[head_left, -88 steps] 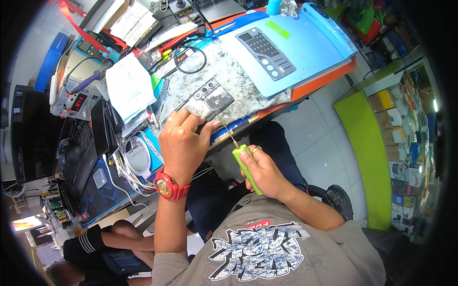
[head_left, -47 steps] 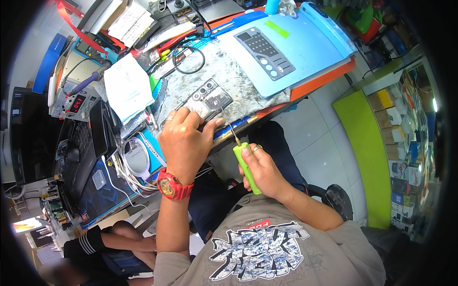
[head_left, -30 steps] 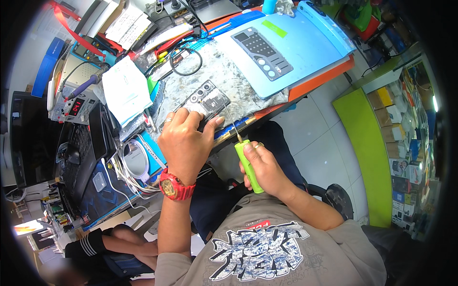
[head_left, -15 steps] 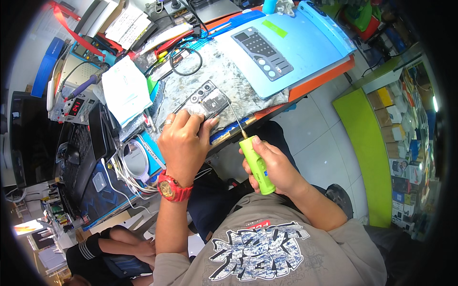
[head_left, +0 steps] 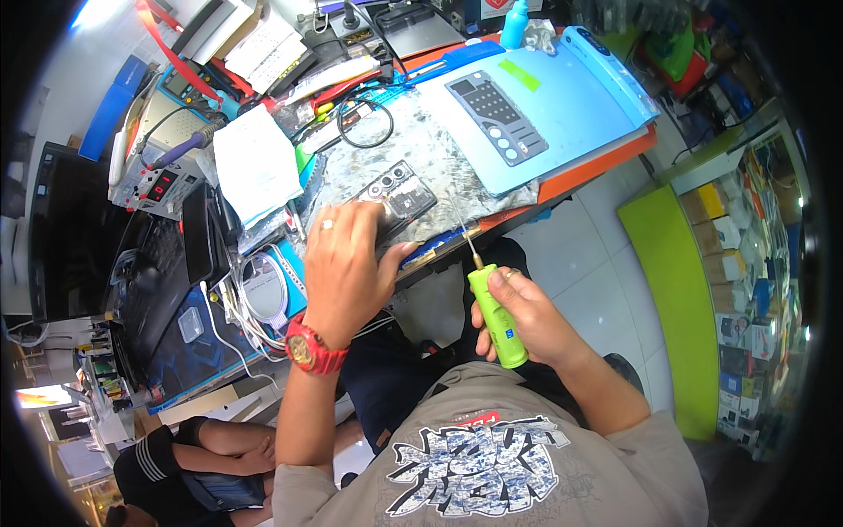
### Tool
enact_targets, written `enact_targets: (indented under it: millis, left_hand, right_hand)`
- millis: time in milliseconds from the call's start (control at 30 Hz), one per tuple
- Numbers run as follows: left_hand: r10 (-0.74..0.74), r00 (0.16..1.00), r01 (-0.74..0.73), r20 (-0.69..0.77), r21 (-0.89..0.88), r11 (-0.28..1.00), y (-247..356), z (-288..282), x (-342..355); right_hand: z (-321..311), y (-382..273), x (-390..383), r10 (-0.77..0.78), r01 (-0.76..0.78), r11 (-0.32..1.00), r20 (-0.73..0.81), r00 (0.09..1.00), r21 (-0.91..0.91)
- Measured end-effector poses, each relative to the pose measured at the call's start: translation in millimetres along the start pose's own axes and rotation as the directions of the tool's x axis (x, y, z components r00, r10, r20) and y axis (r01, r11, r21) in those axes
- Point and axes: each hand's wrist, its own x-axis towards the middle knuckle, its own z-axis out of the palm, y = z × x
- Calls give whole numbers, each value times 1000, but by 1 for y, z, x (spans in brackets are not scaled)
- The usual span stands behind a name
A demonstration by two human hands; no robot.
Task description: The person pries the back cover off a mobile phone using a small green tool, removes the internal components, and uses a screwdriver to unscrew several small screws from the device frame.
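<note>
An opened phone (head_left: pixel 409 200), with its round camera lenses and dark inner parts showing, lies on the stained grey mat (head_left: pixel 413 132). My left hand (head_left: pixel 347 255) rests at the phone's near left end, thumb spread away from the fingers; the fingertips are partly hidden, so I cannot tell how firmly they touch it. A red watch (head_left: pixel 312 346) is on that wrist. My right hand (head_left: pixel 518 316) is wrapped round a lime-green electric screwdriver (head_left: pixel 499 316). Its long thin shaft points up past the table's front edge, with the tip to the right of the phone, apart from it.
A light-blue heating pad (head_left: pixel 562 105) with a dark control panel covers the table's right. White sheets (head_left: pixel 255 162), a black cable loop (head_left: pixel 365 123) and a soldering station (head_left: pixel 162 186) stand left and behind. Coiled white cables (head_left: pixel 263 290) lie near my left forearm. Another person (head_left: pixel 202 465) sits lower left.
The screwdriver has moved away from the phone, down and right, its tip off the phone's corner. My left thumb has come away from the phone's near edge. The whole view has shifted slightly.
</note>
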Motion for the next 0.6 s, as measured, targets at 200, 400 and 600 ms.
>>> enact_targets:
  millis: [200, 400, 600]
  left_hand:
    - [-65, 997, 66, 52, -15, 998, -23, 11, 9]
    - [124, 984, -119, 124, -54, 991, -36, -3, 17]
    - [65, 998, -67, -19, -148, 987, 18, 30, 2]
  right_hand:
    - [9, 0, 0, -55, 55, 998, -1, 998, -21]
    - [9, 11, 5, 15, -15, 999, 24, 1000, 32]
    - [26, 21, 11, 45, -45, 988, 2, 999, 149]
